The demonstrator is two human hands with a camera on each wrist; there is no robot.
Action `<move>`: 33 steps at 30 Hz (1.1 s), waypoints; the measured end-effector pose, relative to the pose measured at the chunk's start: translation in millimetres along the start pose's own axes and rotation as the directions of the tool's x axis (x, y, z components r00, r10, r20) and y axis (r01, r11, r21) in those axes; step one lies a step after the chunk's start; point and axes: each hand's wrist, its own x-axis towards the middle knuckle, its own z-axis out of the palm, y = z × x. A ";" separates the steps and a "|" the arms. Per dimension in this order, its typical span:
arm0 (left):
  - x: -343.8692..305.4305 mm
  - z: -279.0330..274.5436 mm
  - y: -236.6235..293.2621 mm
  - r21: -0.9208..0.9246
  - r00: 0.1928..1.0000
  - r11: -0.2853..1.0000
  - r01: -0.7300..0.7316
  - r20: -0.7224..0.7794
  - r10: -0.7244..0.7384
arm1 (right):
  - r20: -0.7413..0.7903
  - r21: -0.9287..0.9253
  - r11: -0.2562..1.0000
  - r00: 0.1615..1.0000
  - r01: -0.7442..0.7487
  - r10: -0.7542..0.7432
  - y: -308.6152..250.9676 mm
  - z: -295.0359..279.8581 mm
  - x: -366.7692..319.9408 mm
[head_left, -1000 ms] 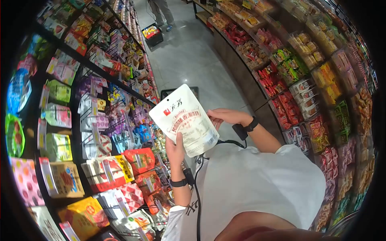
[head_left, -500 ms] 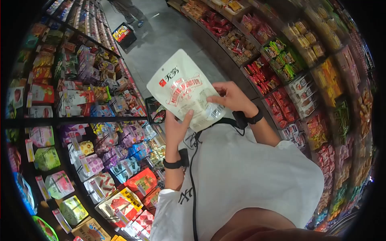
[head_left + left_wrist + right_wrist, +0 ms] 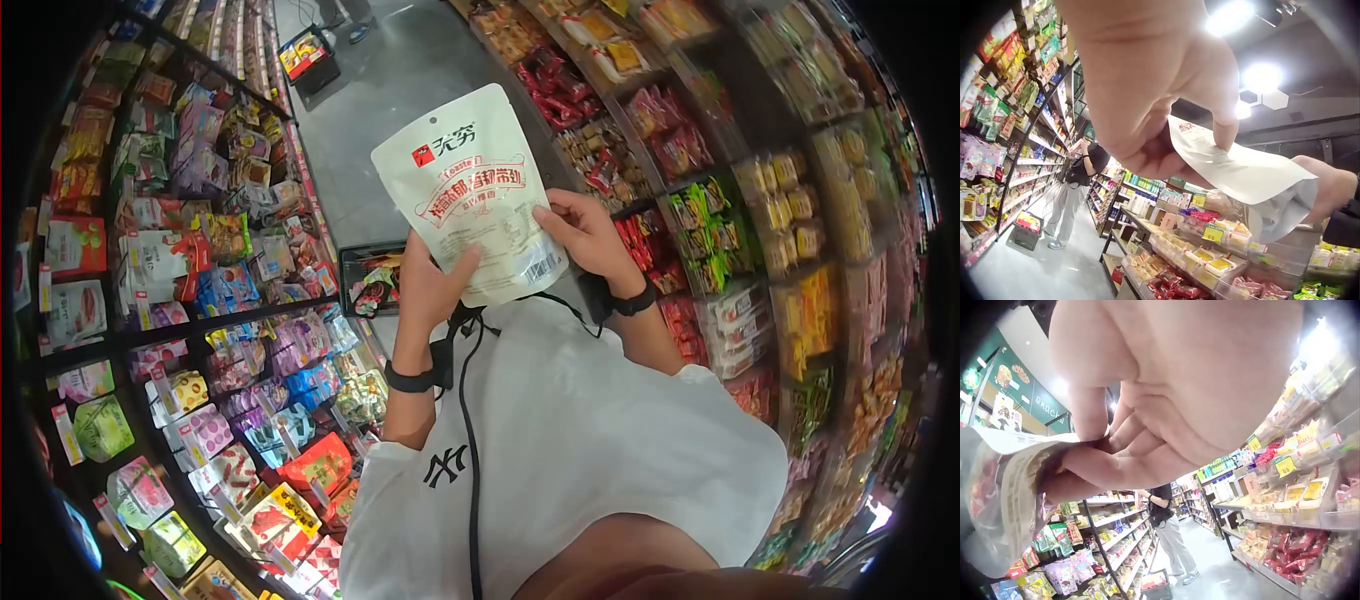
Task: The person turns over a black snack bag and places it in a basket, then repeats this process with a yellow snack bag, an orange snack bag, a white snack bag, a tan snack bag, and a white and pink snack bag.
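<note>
A white snack pouch [image 3: 470, 190] with red and black print is held up in front of the chest, printed side facing the head camera. My left hand [image 3: 435, 285] grips its lower left edge, thumb on the front and fingers behind. At the lower right edge, my right hand [image 3: 590, 235] pinches it, thumb on the printed face. In the left wrist view the pouch [image 3: 1241, 169] stretches from the left hand's thumb and fingers to the right hand. The right wrist view shows the pouch's see-through back [image 3: 997, 494], contents visible, beside the curled fingers [image 3: 1116, 465].
Shelves of hanging snack bags [image 3: 250, 370] line the left; bins of small packets [image 3: 710, 235] line the right. A black basket [image 3: 345, 270] with packets is beyond the left hand. Farther along the aisle, a person [image 3: 1075, 187] stands near another basket [image 3: 1025, 236].
My right hand has gone from fingers at the pouch's edge to a pinch with the thumb on its front. The pouch sits higher in the head view, which has shifted.
</note>
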 end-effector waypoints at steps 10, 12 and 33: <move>137.7 -70.2 7.1 -0.013 0.988 0.997 -0.075 -0.138 0.072 | 0.110 -0.407 0.908 0.992 0.100 -0.060 -48.5 20.1 175.6; 162.4 -88.8 8.1 0.008 0.978 0.994 -0.108 -0.177 0.108 | 0.154 -0.455 0.874 0.982 0.172 -0.113 -55.2 27.8 209.6; 302.8 -176.3 -31.8 -0.030 0.705 0.998 0.056 -0.707 -0.061 | 0.741 -0.354 0.865 0.670 0.355 0.029 -68.0 99.6 543.1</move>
